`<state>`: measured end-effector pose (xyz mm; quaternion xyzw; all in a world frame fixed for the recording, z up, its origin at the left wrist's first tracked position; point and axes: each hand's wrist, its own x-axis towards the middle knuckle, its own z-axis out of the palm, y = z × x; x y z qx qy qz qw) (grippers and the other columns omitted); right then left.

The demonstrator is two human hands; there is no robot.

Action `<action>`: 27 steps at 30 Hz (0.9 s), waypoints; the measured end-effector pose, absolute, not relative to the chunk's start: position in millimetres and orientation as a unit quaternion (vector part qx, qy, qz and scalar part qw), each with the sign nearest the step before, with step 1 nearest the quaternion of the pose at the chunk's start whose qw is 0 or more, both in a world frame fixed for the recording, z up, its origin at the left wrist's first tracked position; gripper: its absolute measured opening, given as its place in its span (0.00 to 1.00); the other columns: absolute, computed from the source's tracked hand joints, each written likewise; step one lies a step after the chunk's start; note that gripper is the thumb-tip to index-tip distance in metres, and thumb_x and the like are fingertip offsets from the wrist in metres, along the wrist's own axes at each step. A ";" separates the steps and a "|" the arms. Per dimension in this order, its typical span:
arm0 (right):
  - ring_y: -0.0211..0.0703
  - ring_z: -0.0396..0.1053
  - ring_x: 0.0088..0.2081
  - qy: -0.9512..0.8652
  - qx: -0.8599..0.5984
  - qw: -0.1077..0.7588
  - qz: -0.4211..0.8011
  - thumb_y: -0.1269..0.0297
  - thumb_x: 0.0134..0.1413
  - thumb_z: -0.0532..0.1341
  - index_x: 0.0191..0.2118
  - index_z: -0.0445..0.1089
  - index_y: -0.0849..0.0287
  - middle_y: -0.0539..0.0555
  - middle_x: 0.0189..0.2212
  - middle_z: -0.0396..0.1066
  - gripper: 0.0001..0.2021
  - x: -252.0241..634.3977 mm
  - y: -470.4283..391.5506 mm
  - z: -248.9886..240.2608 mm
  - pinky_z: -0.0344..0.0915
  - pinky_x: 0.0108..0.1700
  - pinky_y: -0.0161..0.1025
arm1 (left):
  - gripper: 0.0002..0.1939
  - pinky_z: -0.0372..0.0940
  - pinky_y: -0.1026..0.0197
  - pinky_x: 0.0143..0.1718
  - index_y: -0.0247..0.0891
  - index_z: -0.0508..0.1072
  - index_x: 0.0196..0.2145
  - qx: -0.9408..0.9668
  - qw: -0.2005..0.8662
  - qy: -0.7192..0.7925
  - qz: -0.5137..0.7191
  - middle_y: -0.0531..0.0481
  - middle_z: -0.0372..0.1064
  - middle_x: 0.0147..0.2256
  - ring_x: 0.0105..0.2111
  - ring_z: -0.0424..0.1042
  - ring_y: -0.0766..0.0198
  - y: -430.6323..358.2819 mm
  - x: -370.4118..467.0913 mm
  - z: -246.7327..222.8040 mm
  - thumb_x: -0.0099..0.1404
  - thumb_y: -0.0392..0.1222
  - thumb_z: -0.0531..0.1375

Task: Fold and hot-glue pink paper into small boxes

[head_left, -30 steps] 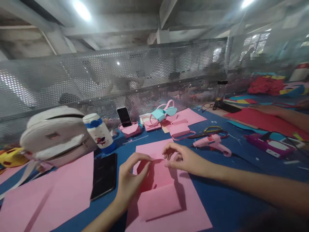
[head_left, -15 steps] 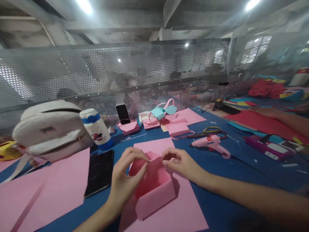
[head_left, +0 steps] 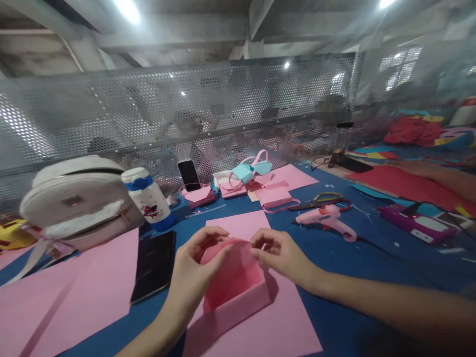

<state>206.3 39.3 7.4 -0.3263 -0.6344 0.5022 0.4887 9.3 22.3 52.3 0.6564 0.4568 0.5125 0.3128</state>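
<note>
A pink paper box (head_left: 241,307), open at the top, rests on a flat pink paper sheet (head_left: 286,322) in front of me. My left hand (head_left: 199,263) pinches the far left part of its wall between thumb and fingers. At the far right corner my right hand (head_left: 278,250) grips the same wall with thumb and forefinger. The fingertips partly cover the far edge. A pink glue gun (head_left: 325,219) lies to the right of my right hand, scissors (head_left: 327,201) just behind it.
On the left are a black phone (head_left: 153,267), a pink sheet (head_left: 74,297), a bottle (head_left: 148,201) and a white backpack (head_left: 78,198). Small paper bags (head_left: 275,198) stand at the back before a perforated metal screen (head_left: 223,109). Another person's arm (head_left: 442,173) reaches in at right.
My left fingers have shifted along the box's far wall, and its left side has drawn inward and upright. My right hand stays at the far right corner.
</note>
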 end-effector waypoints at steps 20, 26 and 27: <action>0.37 0.65 0.28 -0.629 -0.305 0.518 0.493 0.62 0.54 0.65 0.31 0.70 0.59 0.49 0.27 0.68 0.07 206.6 35.4 12.2 0.59 0.30 0.34 | 0.05 0.68 0.65 0.33 0.38 0.76 0.28 0.686 0.282 0.426 0.518 0.50 0.73 0.28 0.30 0.72 0.63 13.1 12.4 56.6 0.61 0.39 0.65; 0.36 0.64 0.29 -0.645 -0.279 0.547 0.455 0.66 0.55 0.65 0.31 0.71 0.58 0.49 0.29 0.69 0.04 211.5 32.9 17.7 0.59 0.30 0.33 | 0.07 0.68 0.63 0.35 0.40 0.76 0.33 0.772 0.200 0.325 0.508 0.50 0.75 0.31 0.33 0.74 0.62 2.5 11.1 60.1 0.63 0.29 0.62; 0.36 0.64 0.29 -0.650 -0.273 0.551 0.447 0.67 0.55 0.65 0.31 0.71 0.58 0.49 0.29 0.69 0.03 212.2 32.2 18.8 0.59 0.30 0.33 | 0.08 0.68 0.63 0.35 0.41 0.76 0.34 0.783 0.185 0.312 0.505 0.50 0.75 0.31 0.33 0.74 0.62 2.5 10.0 59.9 0.63 0.28 0.61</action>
